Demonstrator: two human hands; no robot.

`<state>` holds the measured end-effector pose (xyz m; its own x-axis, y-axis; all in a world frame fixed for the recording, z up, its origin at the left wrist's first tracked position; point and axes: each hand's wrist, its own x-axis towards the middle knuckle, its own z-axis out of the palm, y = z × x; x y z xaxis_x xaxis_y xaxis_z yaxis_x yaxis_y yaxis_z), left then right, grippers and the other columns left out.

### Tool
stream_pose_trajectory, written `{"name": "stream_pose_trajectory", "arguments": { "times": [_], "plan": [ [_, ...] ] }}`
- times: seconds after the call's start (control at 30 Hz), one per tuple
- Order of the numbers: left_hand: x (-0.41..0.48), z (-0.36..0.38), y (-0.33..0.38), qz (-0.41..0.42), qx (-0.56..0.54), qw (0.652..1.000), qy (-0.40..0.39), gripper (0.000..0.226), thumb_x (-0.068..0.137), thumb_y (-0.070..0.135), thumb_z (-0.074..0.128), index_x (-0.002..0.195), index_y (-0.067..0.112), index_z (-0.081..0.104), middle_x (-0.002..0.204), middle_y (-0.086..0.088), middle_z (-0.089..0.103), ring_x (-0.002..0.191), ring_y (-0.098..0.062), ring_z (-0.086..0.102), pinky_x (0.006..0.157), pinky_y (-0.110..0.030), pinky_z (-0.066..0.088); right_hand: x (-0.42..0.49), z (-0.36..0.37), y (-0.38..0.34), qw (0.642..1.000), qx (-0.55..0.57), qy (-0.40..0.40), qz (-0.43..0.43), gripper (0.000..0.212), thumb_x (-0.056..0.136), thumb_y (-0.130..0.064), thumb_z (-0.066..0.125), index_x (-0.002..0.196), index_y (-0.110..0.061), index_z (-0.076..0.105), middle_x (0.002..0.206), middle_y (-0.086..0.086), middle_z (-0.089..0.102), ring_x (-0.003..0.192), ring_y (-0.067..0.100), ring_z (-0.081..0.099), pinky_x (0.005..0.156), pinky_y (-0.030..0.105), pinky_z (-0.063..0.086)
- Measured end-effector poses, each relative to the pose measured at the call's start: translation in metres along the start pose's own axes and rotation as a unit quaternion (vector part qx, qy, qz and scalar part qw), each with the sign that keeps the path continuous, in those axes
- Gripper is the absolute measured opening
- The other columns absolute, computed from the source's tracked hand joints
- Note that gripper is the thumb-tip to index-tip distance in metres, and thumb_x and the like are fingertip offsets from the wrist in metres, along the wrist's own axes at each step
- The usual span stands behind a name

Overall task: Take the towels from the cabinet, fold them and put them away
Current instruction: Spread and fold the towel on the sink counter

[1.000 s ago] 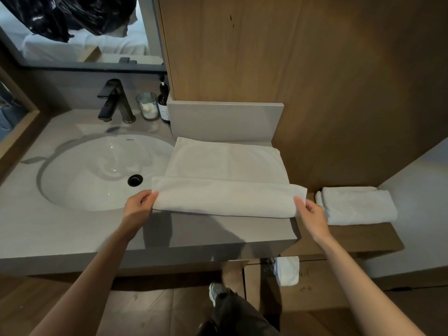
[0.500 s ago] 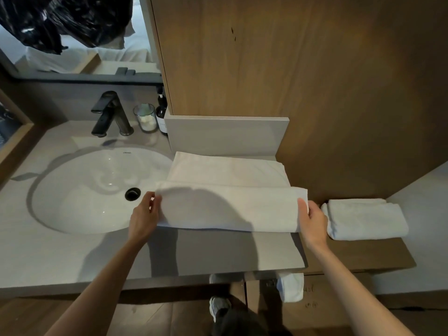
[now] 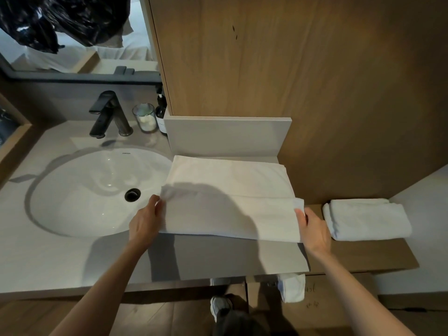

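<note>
A white towel (image 3: 230, 190) lies spread on the grey counter (image 3: 72, 258) to the right of the sink, its near part folded up over the rest. My left hand (image 3: 145, 220) pinches the left end of the folded layer. The right end of that layer is pinched by my right hand (image 3: 314, 229). A second white towel (image 3: 366, 220), folded into a thick pad, rests on the lower wooden shelf (image 3: 368, 255) to the right. Another rolled white towel (image 3: 291, 287) shows under the counter's edge.
An oval white sink (image 3: 97, 190) with a black tap (image 3: 106, 112) takes up the counter's left. A glass jar (image 3: 145, 117) and a dark pump bottle (image 3: 161, 112) stand behind it. A grey upstand (image 3: 225, 135) and a wooden wall panel (image 3: 291, 69) back the towel.
Both hands have carried the towel's near edge further away from me, widening the folded layer over the rest. The camera has dipped and moved closer.
</note>
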<state>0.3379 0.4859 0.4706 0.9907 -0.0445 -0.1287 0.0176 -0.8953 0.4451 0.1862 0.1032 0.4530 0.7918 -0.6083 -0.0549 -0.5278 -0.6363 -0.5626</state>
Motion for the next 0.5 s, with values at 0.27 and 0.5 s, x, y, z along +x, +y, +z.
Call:
{"name": "stream_pose_trajectory", "arguments": {
  "times": [0.27, 0.5],
  "plan": [
    [0.003, 0.004, 0.002, -0.068, -0.048, 0.996, 0.013, 0.031, 0.102, 0.038, 0.033, 0.117, 0.018, 0.051, 0.102, -0.013, 0.066, 0.087, -0.034, 0.058, 0.071, -0.038, 0.042, 0.009, 0.004, -0.005, 0.997, -0.036, 0.001, 0.061, 0.032, 0.097, -0.048, 0.044, 0.097, -0.017, 0.051, 0.081, 0.003, 0.061, 0.067, 0.015, 0.057, 0.061, 0.033, 0.054],
    [-0.008, 0.008, 0.025, -0.034, -0.008, 0.989, 0.145, 0.033, 0.096, 0.019, 0.052, 0.127, 0.010, 0.048, 0.125, -0.019, 0.050, 0.112, -0.039, 0.049, 0.090, -0.049, 0.039, -0.001, -0.004, -0.033, 0.989, -0.102, 0.105, -0.018, 0.027, 0.094, -0.029, 0.057, 0.112, -0.009, 0.054, 0.112, 0.012, 0.059, 0.098, 0.025, 0.053, 0.083, 0.038, 0.047]
  ]
}}
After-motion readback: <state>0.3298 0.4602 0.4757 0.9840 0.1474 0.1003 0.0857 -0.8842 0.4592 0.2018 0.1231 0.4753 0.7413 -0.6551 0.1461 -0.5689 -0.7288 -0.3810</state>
